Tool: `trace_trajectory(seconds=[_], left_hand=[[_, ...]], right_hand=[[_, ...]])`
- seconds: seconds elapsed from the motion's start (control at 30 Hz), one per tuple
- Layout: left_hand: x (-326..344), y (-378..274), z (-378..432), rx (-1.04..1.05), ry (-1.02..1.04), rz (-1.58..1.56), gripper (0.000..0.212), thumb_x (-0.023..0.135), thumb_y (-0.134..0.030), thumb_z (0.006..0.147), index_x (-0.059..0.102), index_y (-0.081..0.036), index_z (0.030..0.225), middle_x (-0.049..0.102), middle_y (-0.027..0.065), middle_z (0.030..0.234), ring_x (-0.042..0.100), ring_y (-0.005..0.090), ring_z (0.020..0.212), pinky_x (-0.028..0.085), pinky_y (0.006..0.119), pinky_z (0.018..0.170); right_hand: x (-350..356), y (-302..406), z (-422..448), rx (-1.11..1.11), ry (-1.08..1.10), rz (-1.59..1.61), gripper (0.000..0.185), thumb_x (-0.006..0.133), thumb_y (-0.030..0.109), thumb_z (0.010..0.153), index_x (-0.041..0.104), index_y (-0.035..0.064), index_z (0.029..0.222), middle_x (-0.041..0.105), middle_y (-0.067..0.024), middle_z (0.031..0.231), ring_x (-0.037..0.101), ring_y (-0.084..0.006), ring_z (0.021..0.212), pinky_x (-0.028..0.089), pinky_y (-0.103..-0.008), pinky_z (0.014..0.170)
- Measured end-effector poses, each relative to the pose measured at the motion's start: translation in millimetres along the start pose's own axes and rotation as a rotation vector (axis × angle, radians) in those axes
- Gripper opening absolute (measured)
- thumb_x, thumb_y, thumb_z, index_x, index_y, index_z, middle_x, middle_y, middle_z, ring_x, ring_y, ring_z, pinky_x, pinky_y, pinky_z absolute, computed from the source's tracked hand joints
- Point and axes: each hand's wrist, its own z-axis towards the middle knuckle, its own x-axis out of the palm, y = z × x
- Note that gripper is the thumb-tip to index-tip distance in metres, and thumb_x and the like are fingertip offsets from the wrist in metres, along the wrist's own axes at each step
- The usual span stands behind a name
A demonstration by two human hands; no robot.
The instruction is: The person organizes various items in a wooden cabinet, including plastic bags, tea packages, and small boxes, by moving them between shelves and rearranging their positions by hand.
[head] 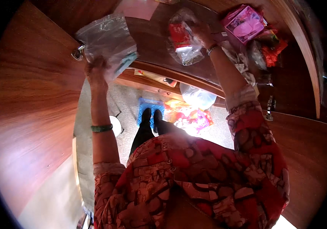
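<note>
My left hand (97,70) grips the lower edge of a clear plastic bag (106,37), raised at the left side of a wooden cabinet shelf (152,40). A teal flat item (126,63) shows at the bag's lower right corner. Over the same shelf, my right hand (202,34) has hold of a crinkled clear plastic bag (193,58). Inside or against it is a red and white packet (179,35); its contents cannot be made out. The fingers of my right hand are partly blurred by glare and plastic.
Pink packages (245,24) and a red plastic bag (275,53) lie at the shelf's right. Open cabinet doors flank me, left (31,86) and right (306,148). My feet stand on a blue step stool (152,102), beside colourful plastic bags (192,118) and a round white stool (115,126).
</note>
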Motion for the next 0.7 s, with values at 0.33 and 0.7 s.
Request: trace_trajectory(seconds=[0.33,0.7], left_hand=[[-5,-20,-11,0.116,0.06,0.025,0.026,0.056,0.002,0.074,0.057,-0.005,0.099,0.056,-0.0011,0.085,0.049,0.0087,0.074,0.042,0.023,0.065],[21,-9,3,0.008,0.153,0.059,0.046,0.049,-0.001,0.084,0.033,-0.011,0.126,0.044,0.0072,0.11,0.047,0.0192,0.094,0.043,0.031,0.081]], right_hand=[[-54,49,38,-0.304,0.465,1.07,0.028,0.068,0.017,0.074,0.059,-0.0003,0.094,0.059,-0.0019,0.085,0.053,-0.0093,0.074,0.044,-0.0237,0.067],[-52,62,35,-0.369,0.378,0.346,0.06,0.061,0.02,0.079,0.035,0.0037,0.131,0.044,-0.0102,0.126,0.043,-0.0204,0.113,0.036,-0.0301,0.094]])
